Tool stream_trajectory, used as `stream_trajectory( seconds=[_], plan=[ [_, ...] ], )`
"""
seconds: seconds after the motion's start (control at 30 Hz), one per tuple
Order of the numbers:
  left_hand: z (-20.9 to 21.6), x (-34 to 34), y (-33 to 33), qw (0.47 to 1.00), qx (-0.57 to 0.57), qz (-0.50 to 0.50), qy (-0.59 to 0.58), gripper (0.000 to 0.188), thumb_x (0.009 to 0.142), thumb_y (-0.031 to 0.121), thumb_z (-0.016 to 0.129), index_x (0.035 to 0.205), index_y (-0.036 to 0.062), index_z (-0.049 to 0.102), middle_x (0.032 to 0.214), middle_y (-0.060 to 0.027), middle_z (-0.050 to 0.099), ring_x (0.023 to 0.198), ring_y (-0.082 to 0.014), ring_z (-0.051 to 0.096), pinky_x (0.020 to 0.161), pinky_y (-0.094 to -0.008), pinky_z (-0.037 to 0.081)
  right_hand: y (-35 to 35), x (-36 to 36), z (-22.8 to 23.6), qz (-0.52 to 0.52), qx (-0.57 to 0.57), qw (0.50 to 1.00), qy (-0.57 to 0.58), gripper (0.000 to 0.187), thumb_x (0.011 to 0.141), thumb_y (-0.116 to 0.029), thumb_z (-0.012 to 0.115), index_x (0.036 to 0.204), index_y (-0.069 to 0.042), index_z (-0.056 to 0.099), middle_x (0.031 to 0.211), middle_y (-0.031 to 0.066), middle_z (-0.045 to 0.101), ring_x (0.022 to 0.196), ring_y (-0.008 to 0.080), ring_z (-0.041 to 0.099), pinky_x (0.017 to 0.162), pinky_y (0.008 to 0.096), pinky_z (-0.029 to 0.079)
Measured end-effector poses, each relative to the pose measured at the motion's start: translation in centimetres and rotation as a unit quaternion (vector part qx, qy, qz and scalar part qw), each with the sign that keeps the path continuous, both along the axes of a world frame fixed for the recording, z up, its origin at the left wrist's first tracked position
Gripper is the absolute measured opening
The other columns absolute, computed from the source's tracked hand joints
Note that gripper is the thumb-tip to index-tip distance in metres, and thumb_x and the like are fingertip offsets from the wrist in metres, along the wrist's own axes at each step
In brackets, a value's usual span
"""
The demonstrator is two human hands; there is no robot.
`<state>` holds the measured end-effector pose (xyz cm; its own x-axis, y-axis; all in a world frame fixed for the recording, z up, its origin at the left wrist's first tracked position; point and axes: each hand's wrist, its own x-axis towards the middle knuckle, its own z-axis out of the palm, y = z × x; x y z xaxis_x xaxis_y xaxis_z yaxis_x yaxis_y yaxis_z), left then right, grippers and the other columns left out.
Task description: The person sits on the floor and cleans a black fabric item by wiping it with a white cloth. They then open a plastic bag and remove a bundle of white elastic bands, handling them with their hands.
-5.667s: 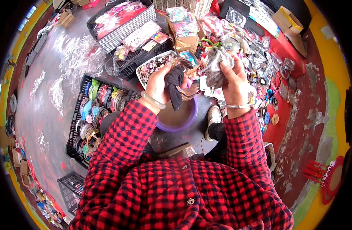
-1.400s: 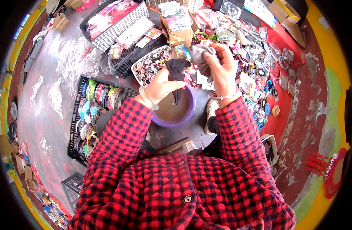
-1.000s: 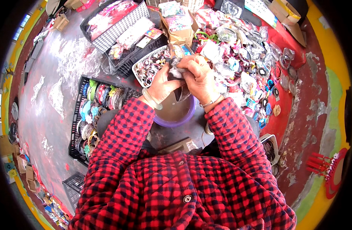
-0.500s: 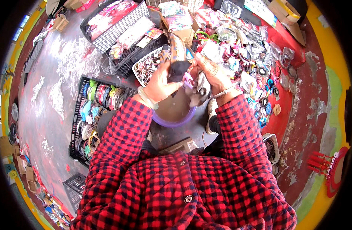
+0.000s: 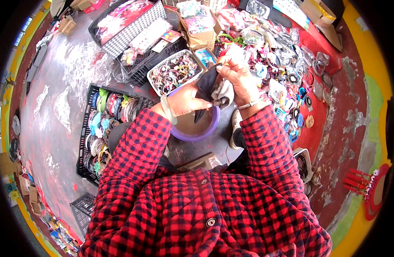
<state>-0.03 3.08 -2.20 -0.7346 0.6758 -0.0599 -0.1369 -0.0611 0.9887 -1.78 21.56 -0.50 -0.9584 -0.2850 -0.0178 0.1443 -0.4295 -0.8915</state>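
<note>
A black fabric band, pointed at its lower end, is stretched between my hands above a purple basin of murky water. My left hand is closed on its left side, thumb across the front. At the upper end, the fingers of my right hand pinch the band. A grey-and-white cloth is bunched in that same hand, against the band. The band's far side is hidden.
Beyond the basin stands a white basket of hair ties. A black crate of headbands sits at left. Hair accessories in plastic heap up on red cloth at right. A cardboard box stands at the back.
The brown patterned part that stuck up beyond my hands no longer shows, nor does a pink-purple bit between them. The black band is now turned upright, and the right hand pinches its top.
</note>
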Motion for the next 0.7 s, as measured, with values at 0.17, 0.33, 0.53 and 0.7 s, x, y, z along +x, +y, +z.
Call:
stream_trajectory(
  seconds=[0.17,0.33,0.53,0.7],
  plan=[
    [0.5,-0.3,0.0,0.998,-0.020,-0.048,0.019,0.029,0.086,0.012,0.058,0.111,0.0012,0.050,0.082,-0.0017,0.058,0.073,-0.0103,0.056,0.066,-0.0255,0.047,-0.4,-0.4,-1.1,-0.056,0.033,0.997,-0.038,0.008,0.083,-0.002,0.061,0.090,-0.006,0.059,0.079,-0.0011,0.059,0.070,0.0059,0.054,0.065,0.0184,0.044],
    [-0.6,-0.1,0.3,0.995,0.055,0.085,-0.025,0.038,0.097,0.036,0.040,0.104,0.0022,0.056,0.076,-0.0035,0.060,0.066,-0.0105,0.057,0.064,-0.0244,0.047,-0.8,-0.2,-0.7,-0.118,0.014,0.990,-0.078,0.006,0.083,-0.005,0.063,0.083,-0.007,0.058,0.074,-0.0006,0.059,0.062,0.0056,0.051,0.056,0.0199,0.043],
    [-1.5,-0.5,0.5,0.993,0.015,0.114,0.029,0.045,0.098,0.039,0.034,0.099,-0.0006,0.057,0.074,-0.0062,0.061,0.064,-0.0133,0.058,0.062,-0.0258,0.047,-0.5,-1.0,-2.7,-0.138,0.041,0.988,-0.053,0.003,0.084,-0.007,0.061,0.084,-0.006,0.058,0.072,-0.0003,0.058,0.064,0.0089,0.055,0.058,0.0218,0.045],
    [-1.2,-0.6,-0.2,0.989,0.078,0.115,-0.047,0.046,0.098,0.038,0.033,0.095,-0.0011,0.057,0.073,-0.0078,0.061,0.064,-0.0145,0.058,0.063,-0.0263,0.047,3.5,-2.7,-1.7,-0.244,0.004,0.953,-0.177,0.022,0.087,-0.026,0.059,0.096,-0.006,0.061,0.088,0.0055,0.064,0.075,0.0146,0.060,0.067,0.0311,0.048]
  ],
)
